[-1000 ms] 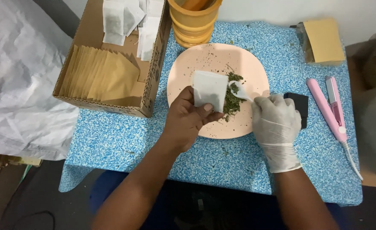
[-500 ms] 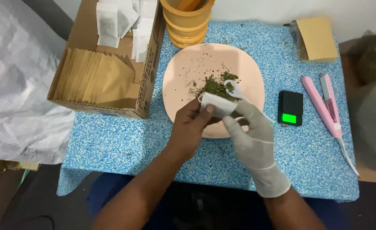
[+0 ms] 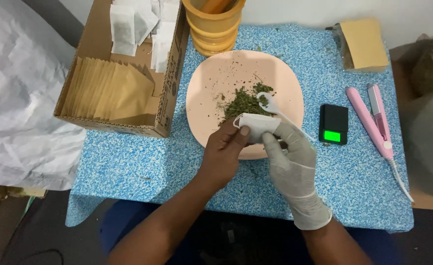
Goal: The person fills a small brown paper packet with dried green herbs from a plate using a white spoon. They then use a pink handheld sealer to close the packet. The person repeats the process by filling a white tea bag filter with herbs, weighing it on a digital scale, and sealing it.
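A round pink plate [image 3: 216,81] lies on the blue speckled table and carries a pile of dried green herb [image 3: 243,102]. My bare left hand [image 3: 223,154] pinches a small white filter bag [image 3: 255,125] by its open mouth, over the plate's near rim. My right hand [image 3: 290,157], in a white glove, also touches the bag and holds a white spoon [image 3: 270,104] whose bowl rests by the herb pile.
A cardboard box [image 3: 165,105] at the left holds tan envelopes and white filter bags. Stacked orange cups [image 3: 214,29] stand behind the plate. A small black scale [image 3: 333,123] with a green display, a pink flat iron [image 3: 373,122] and a tan packet [image 3: 363,44] lie at the right.
The bag has been lifted from flat on the plate and held open. My gloved hand swung off the scale, which now shows, and came onto the bag with the spoon.
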